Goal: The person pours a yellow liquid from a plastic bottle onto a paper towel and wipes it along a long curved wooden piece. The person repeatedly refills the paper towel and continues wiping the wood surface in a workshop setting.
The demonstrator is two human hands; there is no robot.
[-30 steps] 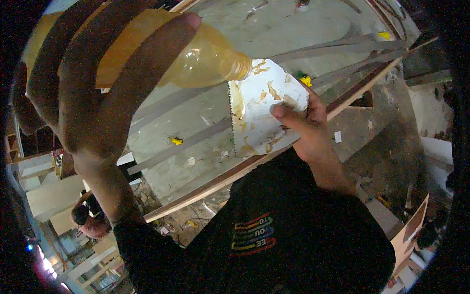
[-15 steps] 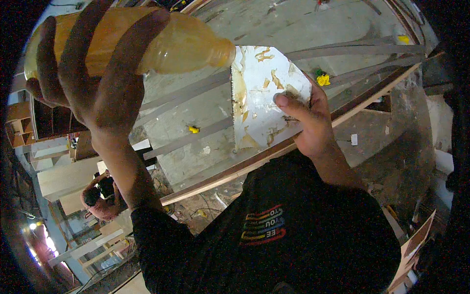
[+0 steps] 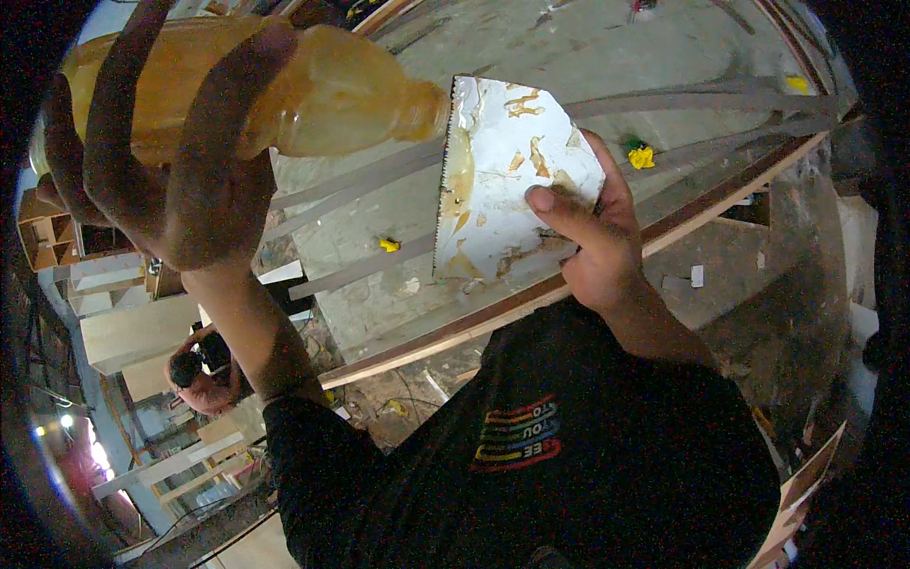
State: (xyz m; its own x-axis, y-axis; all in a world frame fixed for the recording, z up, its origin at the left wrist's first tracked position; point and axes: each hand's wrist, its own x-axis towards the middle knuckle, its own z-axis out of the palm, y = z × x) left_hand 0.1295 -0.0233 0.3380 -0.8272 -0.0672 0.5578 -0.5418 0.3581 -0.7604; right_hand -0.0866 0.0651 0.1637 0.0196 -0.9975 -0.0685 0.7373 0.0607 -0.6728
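My left hand [image 3: 180,171] is wrapped round a translucent plastic bottle [image 3: 322,90] of amber liquid, tilted so its mouth points right. The mouth lies at the upper toothed edge of a white notched spreader [image 3: 502,180]; whether they touch I cannot tell. Between thumb and fingers, my right hand [image 3: 607,232] grips the spreader's right side. Amber glue-like smears mark its face, thickest along the toothed left edge. Below both hands lies a large grey-green panel [image 3: 360,313] with dark strips [image 3: 379,261] across it.
A wooden rail [image 3: 701,213] runs along the panel's near edge. Small yellow pieces [image 3: 642,156] rest on the panel. At left, another person [image 3: 201,375] bends near pale boards [image 3: 142,332]. Shelving [image 3: 47,232] stands farther left, and a board [image 3: 810,474] leans at lower right.
The bottle and my left hand have shifted slightly left and down in the picture. The spreader has moved a little left and up, its toothed edge tilting slightly. Both grips stay the same.
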